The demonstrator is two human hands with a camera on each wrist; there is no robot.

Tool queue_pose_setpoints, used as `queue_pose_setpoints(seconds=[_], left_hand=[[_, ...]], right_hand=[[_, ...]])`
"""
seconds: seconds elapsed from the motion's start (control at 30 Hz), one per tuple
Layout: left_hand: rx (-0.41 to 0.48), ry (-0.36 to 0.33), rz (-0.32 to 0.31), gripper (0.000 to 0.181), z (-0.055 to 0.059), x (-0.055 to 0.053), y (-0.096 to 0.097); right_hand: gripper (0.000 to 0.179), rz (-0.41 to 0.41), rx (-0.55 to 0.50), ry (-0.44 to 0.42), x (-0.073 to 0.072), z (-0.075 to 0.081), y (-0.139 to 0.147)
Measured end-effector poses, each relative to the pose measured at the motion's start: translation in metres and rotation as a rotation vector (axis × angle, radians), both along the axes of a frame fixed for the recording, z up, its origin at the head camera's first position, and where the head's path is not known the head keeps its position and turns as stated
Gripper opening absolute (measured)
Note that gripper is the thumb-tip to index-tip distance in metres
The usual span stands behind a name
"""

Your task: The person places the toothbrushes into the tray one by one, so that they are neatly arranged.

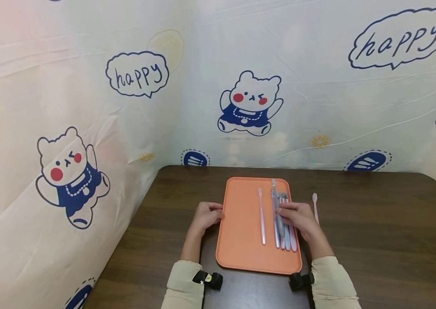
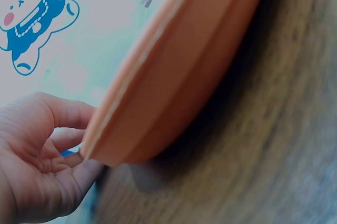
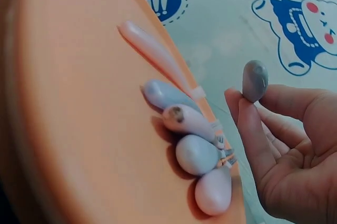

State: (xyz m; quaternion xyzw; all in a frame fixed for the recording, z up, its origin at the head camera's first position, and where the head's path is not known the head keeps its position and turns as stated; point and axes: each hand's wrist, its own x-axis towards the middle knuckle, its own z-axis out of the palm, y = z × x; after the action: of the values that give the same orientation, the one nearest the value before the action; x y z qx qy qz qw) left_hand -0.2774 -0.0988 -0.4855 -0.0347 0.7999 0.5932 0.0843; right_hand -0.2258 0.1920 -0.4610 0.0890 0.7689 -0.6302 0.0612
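Note:
An orange tray lies on the table with several toothbrushes in it. My left hand grips the tray's left rim, fingers and thumb meeting at its edge in the left wrist view. Between the thumb and fingers of my right hand a grey-blue toothbrush is pinched, raised over the tray's right part. Beneath it, pink and blue toothbrushes lie side by side with bristles toward the far end. One pink toothbrush lies apart, nearer the tray's middle.
Another pink toothbrush lies on the dark wooden table, just right of the tray and partly behind my right hand. A printed curtain hangs along the table's back and left side.

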Motion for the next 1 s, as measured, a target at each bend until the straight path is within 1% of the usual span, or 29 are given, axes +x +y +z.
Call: queue_pose_setpoints(seconds=[0.1, 0.2, 0.4, 0.53, 0.73, 1.0], left_hand=[[0.0, 0.003, -0.005, 0.028, 0.001, 0.0, 0.0], [0.004, 0.002, -0.006, 0.028, 0.002, 0.0, 0.0], [0.002, 0.001, -0.004, 0.028, 0.002, 0.0, 0.0], [0.004, -0.002, -0.002, 0.028, 0.002, 0.001, 0.0], [0.004, -0.006, -0.009, 0.027, 0.003, 0.001, 0.0], [-0.009, -0.005, -0.012, 0.029, 0.003, 0.001, 0.0]], right_hand=[[0.043, -0.009, 0.069, 0.023, 0.0, 0.001, -0.005], [0.04, -0.014, 0.161, 0.044, 0.0, 0.002, -0.01], [0.035, -0.027, 0.322, 0.056, -0.002, 0.002, -0.021], [0.032, -0.031, 0.362, 0.075, -0.003, 0.002, -0.026], [0.031, -0.04, 0.367, 0.071, -0.004, 0.001, -0.03], [0.024, -0.053, 0.45, 0.14, -0.004, -0.002, -0.032]])
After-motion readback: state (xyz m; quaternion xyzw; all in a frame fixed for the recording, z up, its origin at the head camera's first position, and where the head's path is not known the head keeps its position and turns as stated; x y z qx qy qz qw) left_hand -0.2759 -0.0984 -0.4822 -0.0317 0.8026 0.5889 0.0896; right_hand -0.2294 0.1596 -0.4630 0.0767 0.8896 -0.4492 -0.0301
